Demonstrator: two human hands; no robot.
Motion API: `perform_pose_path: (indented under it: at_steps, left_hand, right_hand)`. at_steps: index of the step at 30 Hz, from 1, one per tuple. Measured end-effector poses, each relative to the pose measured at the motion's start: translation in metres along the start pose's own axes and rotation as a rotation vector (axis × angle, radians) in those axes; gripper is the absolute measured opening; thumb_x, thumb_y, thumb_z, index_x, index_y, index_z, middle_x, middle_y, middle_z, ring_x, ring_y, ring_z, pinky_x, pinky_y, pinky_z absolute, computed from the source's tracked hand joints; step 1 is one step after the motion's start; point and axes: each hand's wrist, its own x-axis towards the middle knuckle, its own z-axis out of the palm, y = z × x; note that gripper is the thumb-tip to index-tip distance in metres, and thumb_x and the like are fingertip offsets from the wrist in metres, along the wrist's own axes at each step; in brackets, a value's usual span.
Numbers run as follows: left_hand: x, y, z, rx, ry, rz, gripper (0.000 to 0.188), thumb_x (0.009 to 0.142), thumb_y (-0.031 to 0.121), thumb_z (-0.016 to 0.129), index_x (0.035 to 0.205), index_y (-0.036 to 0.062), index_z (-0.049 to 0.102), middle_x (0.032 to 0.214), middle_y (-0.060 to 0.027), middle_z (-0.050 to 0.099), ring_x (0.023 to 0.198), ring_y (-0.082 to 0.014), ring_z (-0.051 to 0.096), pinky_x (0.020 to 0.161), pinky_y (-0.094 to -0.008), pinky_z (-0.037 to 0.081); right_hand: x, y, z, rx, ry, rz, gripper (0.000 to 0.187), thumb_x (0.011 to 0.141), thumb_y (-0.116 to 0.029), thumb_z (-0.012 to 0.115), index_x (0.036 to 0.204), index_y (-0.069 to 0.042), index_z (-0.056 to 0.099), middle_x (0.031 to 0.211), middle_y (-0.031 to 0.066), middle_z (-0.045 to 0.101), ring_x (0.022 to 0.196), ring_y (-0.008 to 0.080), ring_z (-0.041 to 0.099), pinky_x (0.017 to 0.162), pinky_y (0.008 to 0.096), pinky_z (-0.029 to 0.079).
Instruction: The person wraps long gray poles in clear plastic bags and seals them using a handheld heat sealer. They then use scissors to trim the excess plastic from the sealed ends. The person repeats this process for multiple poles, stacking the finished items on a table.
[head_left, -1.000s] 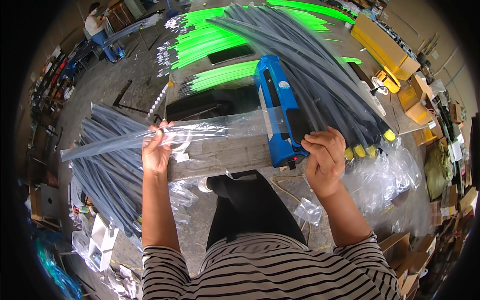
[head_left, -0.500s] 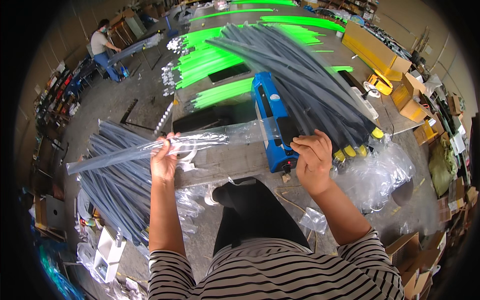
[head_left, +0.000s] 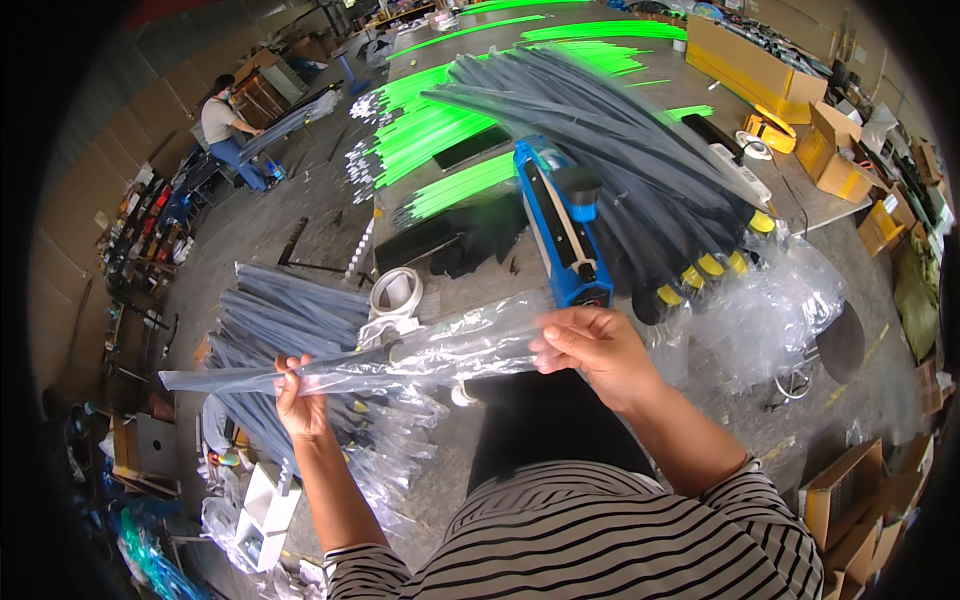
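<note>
A long clear plastic sleeve (head_left: 465,345) with a slim grey length inside its left part stretches between my hands. My left hand (head_left: 300,402) is closed around the sleeve near its grey part. At the other end, the fingers of my right hand (head_left: 592,350) pinch the flat, see-through end. Just beyond my right hand stands a blue impulse sealer (head_left: 560,235) on the table, its arm with the black pad lifted. The sleeve is apart from the sealer, on the near side of it. Below my left hand lies a pile of grey sleeved lengths (head_left: 285,320).
On the table (head_left: 480,285) lie more grey sleeved lengths (head_left: 600,130) with yellow ends, bright green rods (head_left: 430,140) and a white tape roll (head_left: 397,292). Loose clear plastic (head_left: 770,310) hangs off the right edge. Cardboard boxes (head_left: 840,150) stand right; another person (head_left: 225,130) works far left.
The sealer's arm has risen. Both hands have drawn the sleeve back toward me, off the sealer, and my right hand has left the arm's end to hold the sleeve's end.
</note>
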Motion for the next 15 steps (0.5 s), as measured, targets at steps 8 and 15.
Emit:
perform_pose_path:
  at_steps: [8,15]
  left_hand:
    - [-0.041,0.042,0.012,0.317,0.072,0.043,0.018,0.073,0.004,0.062,0.084,0.0060,0.048,0.082,-0.0088,0.059,0.086,-0.0250,0.057,0.080,-0.0382,0.044]
    - [-0.068,0.053,0.034,1.003,0.028,-0.262,0.004,0.073,0.000,0.057,0.077,0.0019,0.058,0.082,-0.0100,0.063,0.082,-0.0222,0.060,0.069,-0.0333,0.049]
  right_hand:
    - [0.004,0.026,0.003,-0.404,0.018,-0.312,0.013,0.077,-0.005,0.059,0.087,0.004,0.058,0.075,0.0085,0.061,0.066,0.0116,0.059,0.059,0.0213,0.047]
    - [0.005,0.012,0.036,-0.801,-0.129,-0.448,0.012,0.073,-0.005,0.062,0.082,0.002,0.060,0.076,0.0117,0.061,0.069,0.0153,0.062,0.062,0.0228,0.048]
